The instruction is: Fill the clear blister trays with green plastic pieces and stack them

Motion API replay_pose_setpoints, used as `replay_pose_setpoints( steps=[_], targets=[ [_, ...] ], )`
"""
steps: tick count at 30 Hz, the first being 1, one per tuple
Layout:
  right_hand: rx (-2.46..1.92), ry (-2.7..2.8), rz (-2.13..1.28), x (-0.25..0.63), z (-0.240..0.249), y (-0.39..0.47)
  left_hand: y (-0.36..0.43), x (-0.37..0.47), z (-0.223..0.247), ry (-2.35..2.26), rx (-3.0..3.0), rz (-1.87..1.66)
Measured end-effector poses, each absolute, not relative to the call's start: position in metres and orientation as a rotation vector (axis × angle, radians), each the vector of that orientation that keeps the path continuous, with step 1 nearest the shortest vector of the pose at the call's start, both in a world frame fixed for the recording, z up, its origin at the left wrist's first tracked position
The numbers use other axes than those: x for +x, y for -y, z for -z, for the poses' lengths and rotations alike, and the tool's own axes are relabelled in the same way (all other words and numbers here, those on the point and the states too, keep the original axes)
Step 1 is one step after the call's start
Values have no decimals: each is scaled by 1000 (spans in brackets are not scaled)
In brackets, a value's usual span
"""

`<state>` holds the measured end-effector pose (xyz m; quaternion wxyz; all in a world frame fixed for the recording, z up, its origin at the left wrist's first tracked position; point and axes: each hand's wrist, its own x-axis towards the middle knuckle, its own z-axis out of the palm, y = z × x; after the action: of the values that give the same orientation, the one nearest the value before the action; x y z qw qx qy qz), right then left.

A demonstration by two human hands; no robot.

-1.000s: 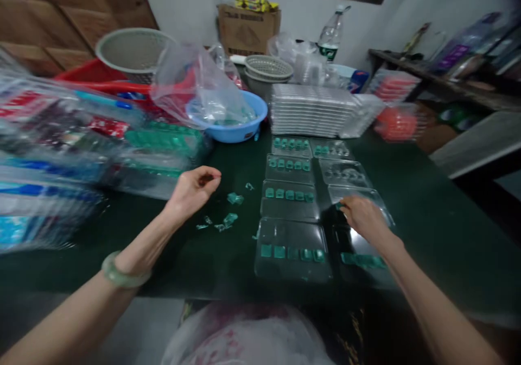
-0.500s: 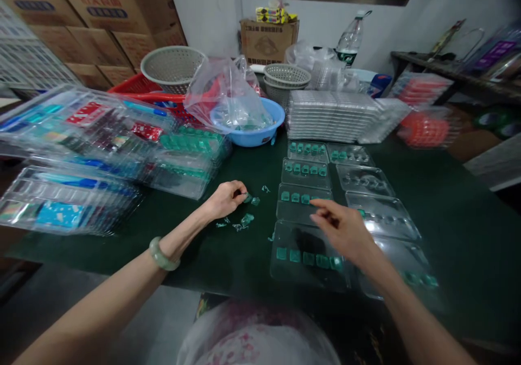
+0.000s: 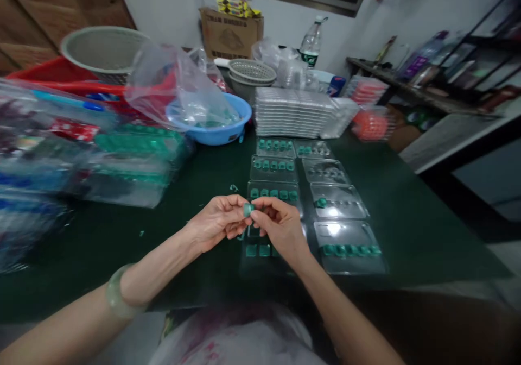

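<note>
My left hand pinches a small translucent green plastic piece between thumb and fingers. From the other side, the fingertips of my right hand close on the same piece. Just beyond and below the hands lie clear plastic trays, one of them carrying a row of green pieces. To the right, another clear tray has a single green piece at its left end. The nearest right tray bears a full row. My right hand and wrist cover part of the nearer left trays.
Behind the trays stands a stack of clear trays. A blue basin with a plastic bag is at the back, beside a red basket. Blurred packaged sets cover the left side. Small green scraps dot the dark green table.
My right hand has left the tray row and met my left hand at the green piece. The view has turned to the right.
</note>
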<state>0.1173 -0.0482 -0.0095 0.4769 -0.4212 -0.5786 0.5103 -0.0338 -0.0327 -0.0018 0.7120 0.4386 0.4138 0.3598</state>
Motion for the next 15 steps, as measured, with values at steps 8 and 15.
replay_pose_setpoints(
  steps=[8, 15],
  targets=[
    [-1480, 1491, -549, 239, 5, 29, 19, -30, -11, -1121, 1360, -716],
    [-1817, 1830, -228, 307, 41, -8, 17, -84, -5, -1630, 1607, -678]
  ],
)
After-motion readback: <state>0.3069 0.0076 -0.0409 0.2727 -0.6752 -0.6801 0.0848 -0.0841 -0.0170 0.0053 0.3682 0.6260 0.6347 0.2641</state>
